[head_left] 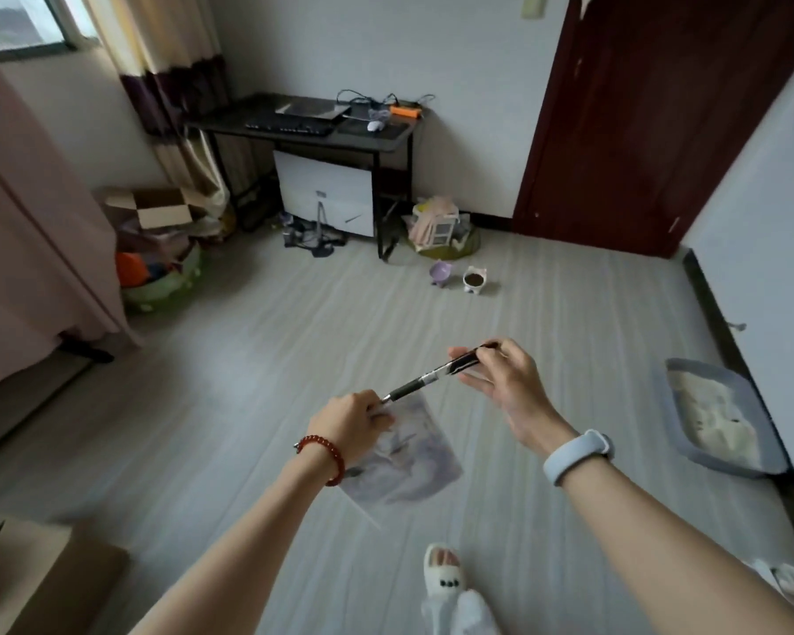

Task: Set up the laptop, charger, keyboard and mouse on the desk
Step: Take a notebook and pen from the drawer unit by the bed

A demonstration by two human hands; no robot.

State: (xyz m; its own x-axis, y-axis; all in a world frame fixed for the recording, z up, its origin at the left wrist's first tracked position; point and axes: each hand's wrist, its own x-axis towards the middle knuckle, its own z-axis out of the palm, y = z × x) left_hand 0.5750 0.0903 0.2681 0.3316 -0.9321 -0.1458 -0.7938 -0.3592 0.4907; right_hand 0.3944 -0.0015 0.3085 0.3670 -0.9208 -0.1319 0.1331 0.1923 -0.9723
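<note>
A black desk [386,142] stands against the far wall. On it lie a closed grey laptop [315,106], a black keyboard [289,126], a white mouse [375,126] and tangled black cables [363,97] beside an orange object [405,111]. Far from the desk, in mid-room, my left hand [351,421] grips a printed sheet [404,460] and the tip end of a black pen [436,372]. My right hand [500,373] pinches the pen's other end between thumb and fingers.
A white cabinet [324,192] sits under the desk with clutter around it. Two pet bowls [459,276] stand on the grey floor, a litter tray [718,419] at right, a dark red door [652,121] beyond. Bedding hangs at left; cardboard boxes [157,208] near the curtain.
</note>
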